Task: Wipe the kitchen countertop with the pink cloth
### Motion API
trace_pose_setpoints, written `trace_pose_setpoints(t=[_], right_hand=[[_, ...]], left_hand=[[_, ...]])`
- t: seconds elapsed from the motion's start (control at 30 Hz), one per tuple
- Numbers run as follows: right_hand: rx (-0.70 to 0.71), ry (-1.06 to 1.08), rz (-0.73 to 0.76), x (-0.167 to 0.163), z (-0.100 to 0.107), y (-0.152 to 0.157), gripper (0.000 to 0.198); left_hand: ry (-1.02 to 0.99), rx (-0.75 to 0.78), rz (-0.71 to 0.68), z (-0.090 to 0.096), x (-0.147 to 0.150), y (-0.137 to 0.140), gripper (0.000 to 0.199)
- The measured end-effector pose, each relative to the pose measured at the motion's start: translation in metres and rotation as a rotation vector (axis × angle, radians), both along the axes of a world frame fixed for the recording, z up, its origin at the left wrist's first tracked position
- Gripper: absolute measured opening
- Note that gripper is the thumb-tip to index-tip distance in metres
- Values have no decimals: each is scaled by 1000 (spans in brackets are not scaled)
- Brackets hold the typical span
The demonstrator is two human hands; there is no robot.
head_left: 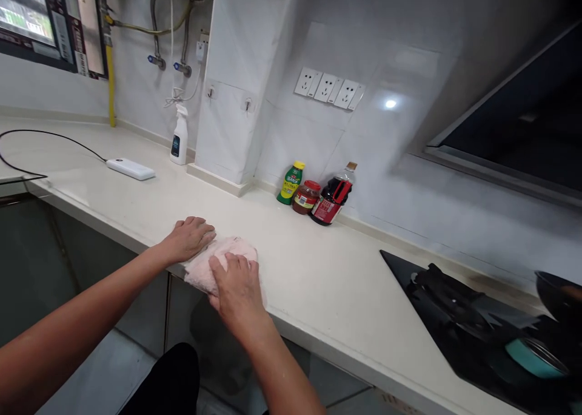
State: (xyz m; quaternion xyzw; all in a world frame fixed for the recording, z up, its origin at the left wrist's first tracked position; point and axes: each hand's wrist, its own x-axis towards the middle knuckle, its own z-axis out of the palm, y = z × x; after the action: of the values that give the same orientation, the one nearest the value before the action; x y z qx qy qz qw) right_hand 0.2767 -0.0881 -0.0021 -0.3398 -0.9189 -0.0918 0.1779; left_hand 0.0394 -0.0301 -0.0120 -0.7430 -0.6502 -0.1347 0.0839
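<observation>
Head view, with the clock read around the cloth: we see the person's right hand (239, 281) palm down on a pale pink cloth (200, 273), fingers spread and bent over it; we cannot tell whether they pinch the fabric. At the cloth's ten o'clock the left hand (191, 239) lies palm down, fingers loosely extended and slightly bent, just beside the cloth's edge, and we cannot make out whether it touches it. The cloth is bunched on the cream countertop (318, 269), reaching its front edge. Farther out at ten o'clock we find a white power bank (131, 169) with a black cable (68, 134) leading off, and at eleven a white spray bottle (180, 137) with a dark label near the wall. Between one and two, along the backsplash, stands a green squeeze bottle (290, 184) with a yellow cap; at two come a red-lidded jar (306, 198) and a dark sauce bottle (331, 198) with a red label. Above these, at one o'clock, we see three wall sockets (328, 88). Out at three, we note a black gas cooktop (436, 330), with a dark wok (552, 290) at its far side, partly cut off by the frame.
</observation>
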Motion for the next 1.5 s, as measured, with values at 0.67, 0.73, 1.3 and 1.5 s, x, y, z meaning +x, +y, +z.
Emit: trace_pose_setpoints(t=[0.67, 0.73, 1.3, 1.5], right_hand=[[244, 165, -359, 388, -89, -34, 46], [90, 369, -438, 406, -91, -40, 48], [-469, 1726, -782, 419, 30, -52, 82], [-96, 1398, -648, 421, 78, -53, 59]], left_hand=[[-17, -36, -7, -2, -2, 5, 63], [-17, -23, -17, -2, -2, 5, 62], [-81, -20, -18, -1, -2, 6, 66], [-96, -38, -15, -1, -3, 6, 64]])
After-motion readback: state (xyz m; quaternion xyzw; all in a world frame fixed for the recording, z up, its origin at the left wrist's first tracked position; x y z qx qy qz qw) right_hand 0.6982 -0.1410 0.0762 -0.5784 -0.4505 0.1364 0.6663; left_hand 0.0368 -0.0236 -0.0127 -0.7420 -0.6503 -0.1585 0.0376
